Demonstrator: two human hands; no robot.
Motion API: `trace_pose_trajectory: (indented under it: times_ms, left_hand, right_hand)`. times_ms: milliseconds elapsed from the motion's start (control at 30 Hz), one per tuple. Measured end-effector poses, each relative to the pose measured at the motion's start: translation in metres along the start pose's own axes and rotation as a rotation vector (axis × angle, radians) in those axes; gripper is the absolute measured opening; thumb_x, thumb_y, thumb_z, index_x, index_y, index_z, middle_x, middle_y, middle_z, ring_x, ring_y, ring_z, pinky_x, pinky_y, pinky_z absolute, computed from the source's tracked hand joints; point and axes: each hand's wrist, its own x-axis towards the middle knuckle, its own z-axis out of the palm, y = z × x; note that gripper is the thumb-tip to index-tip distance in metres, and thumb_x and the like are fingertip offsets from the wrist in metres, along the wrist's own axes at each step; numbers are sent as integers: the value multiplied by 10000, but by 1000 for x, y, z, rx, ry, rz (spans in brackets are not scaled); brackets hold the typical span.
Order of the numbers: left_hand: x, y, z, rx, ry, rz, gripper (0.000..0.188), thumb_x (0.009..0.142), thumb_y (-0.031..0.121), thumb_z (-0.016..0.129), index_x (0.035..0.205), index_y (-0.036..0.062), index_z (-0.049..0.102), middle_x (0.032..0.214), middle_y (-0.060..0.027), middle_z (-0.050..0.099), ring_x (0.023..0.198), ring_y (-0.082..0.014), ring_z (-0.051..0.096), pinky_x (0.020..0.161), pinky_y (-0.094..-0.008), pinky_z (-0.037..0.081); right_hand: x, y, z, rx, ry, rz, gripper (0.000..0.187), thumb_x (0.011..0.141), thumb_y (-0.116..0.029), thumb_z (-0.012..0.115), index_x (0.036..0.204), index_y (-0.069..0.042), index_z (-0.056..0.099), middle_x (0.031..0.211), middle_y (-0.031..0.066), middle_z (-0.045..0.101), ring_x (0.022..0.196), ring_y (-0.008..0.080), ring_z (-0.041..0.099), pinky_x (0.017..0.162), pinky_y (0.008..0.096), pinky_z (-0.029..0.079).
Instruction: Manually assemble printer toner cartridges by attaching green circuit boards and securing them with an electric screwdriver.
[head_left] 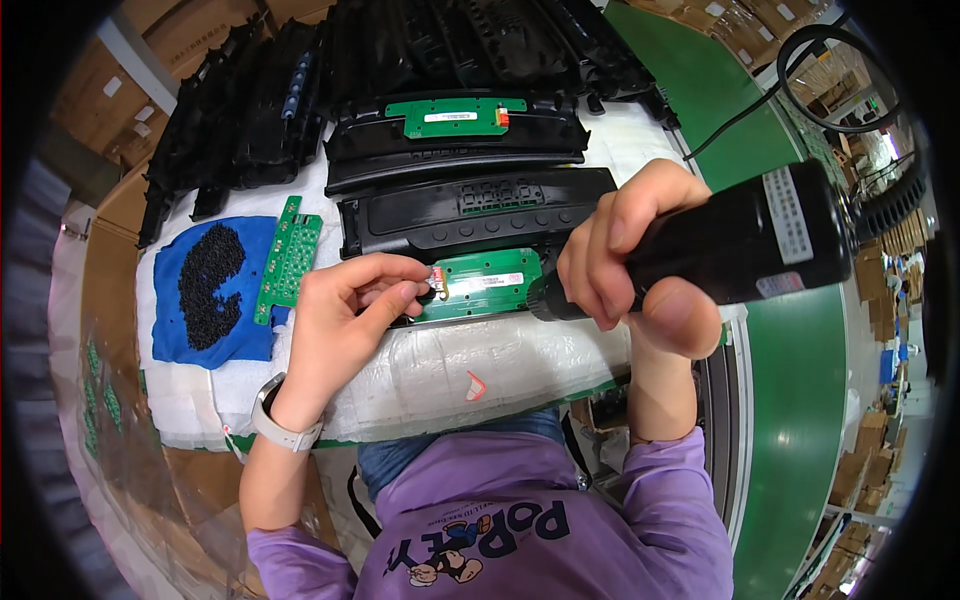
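My right hand (pixel 625 250) is wrapped round a black electric screwdriver (pixel 745 245), which lies slantwise with its narrow end over the right end of a green circuit board (pixel 485 287). That board rests in a black plastic housing (pixel 460 318) in front of me. At the board's left end, my left hand (pixel 345 310) has thumb and forefinger drawn together beside a small red-and-white connector (pixel 437 277). Whatever those fingers hold is too small to make out. The screwdriver's tip is hidden from view.
Behind lies a black panel with buttons (pixel 400 228), then another housing carrying a green board (pixel 455 118). Many black housings (pixel 450 50) are piled farther back. At left, small black screws (pixel 205 280) lie on a blue cloth (pixel 170 335) beside a loose green board (pixel 290 262). A green surface (pixel 790 420) runs along the right.
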Motion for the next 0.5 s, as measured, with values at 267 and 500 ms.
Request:
trace_pose_trajectory:
  times_ms: [267,500]
  left_hand:
    - [6,-6,5,-79,-66,-14,134,852,-11,525,938,-52,617,798,-79,645,688,-93,601,644,-203,492]
    - [6,-13,11,-158,-77,-43,129,841,-5,543,945,-43,610,789,-78,634,687,-99,597,639,-206,486]
  right_hand:
    - [-8,0,16,-290,-117,9,415,666,-228,803,780,-20,463,568,33,491,451,114,443,438,240,355]
    - [-7,3,17,-287,-69,14,398,688,-233,789,769,-33,455,551,36,485,439,107,431,421,242,347]
